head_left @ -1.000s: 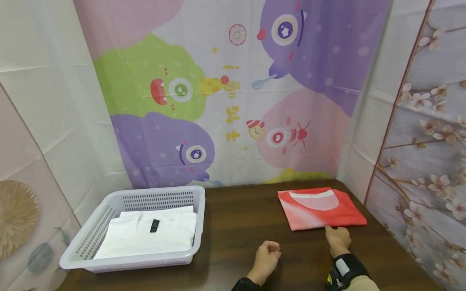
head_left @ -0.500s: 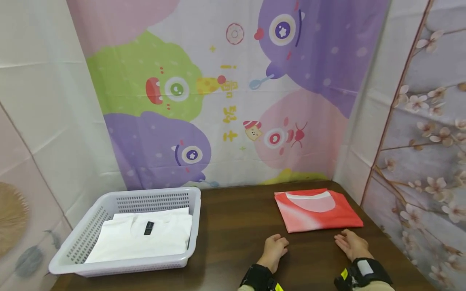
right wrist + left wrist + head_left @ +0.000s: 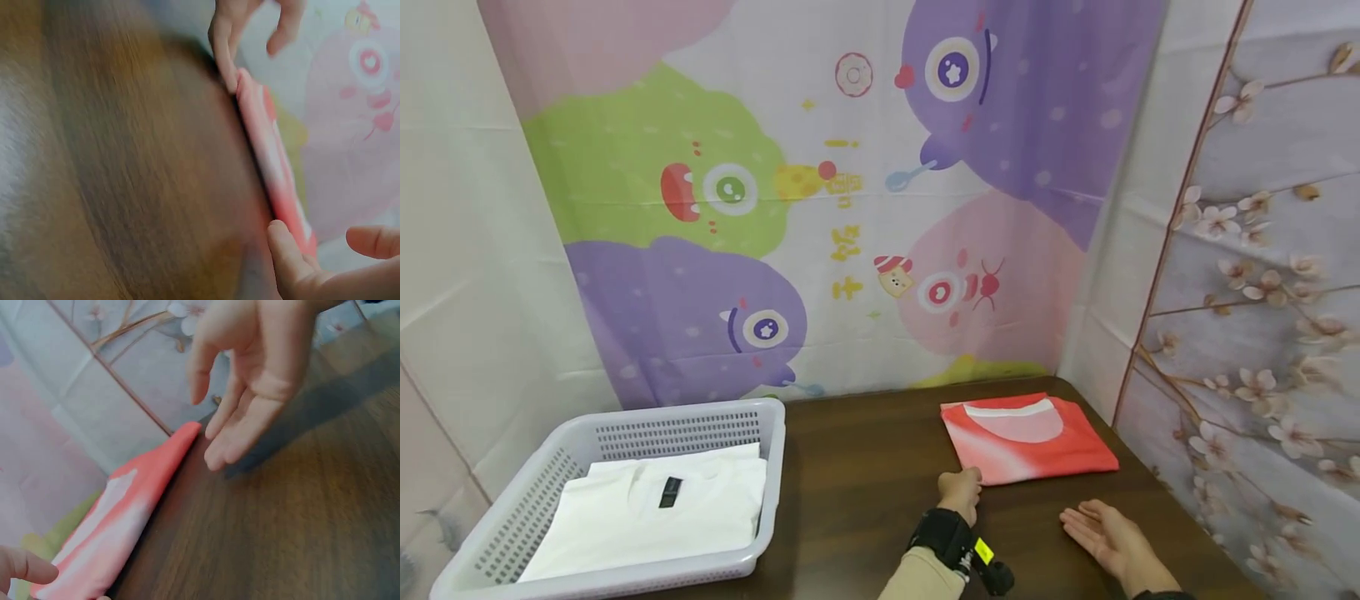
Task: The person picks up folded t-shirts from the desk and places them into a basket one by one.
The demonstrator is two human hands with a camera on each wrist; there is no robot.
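A folded red and pink T-shirt (image 3: 1026, 442) with a white neckband lies at the far right of the dark wooden table. My left hand (image 3: 961, 492) is at its near left corner. In the right wrist view, fingertips (image 3: 228, 78) of that hand touch the corner while the thumb stands apart. My right hand (image 3: 1116, 542) hovers in front of the shirt's near edge, palm up, its fingers extended. The left wrist view shows the right hand (image 3: 256, 387) with fingers loosely straight and nothing in them.
At the left of the table (image 3: 842, 500) stands a pale lilac plastic basket (image 3: 771, 475) holding folded white T-shirts (image 3: 647, 521). A cartoon-printed curtain (image 3: 865, 350) hangs behind the table, and a blossom-printed curtain (image 3: 1240, 350) runs along the right side.
My left hand has moved forward to the shirt's near left corner. My right hand has drawn back from the near edge and turned palm up. The view has swung slightly right.
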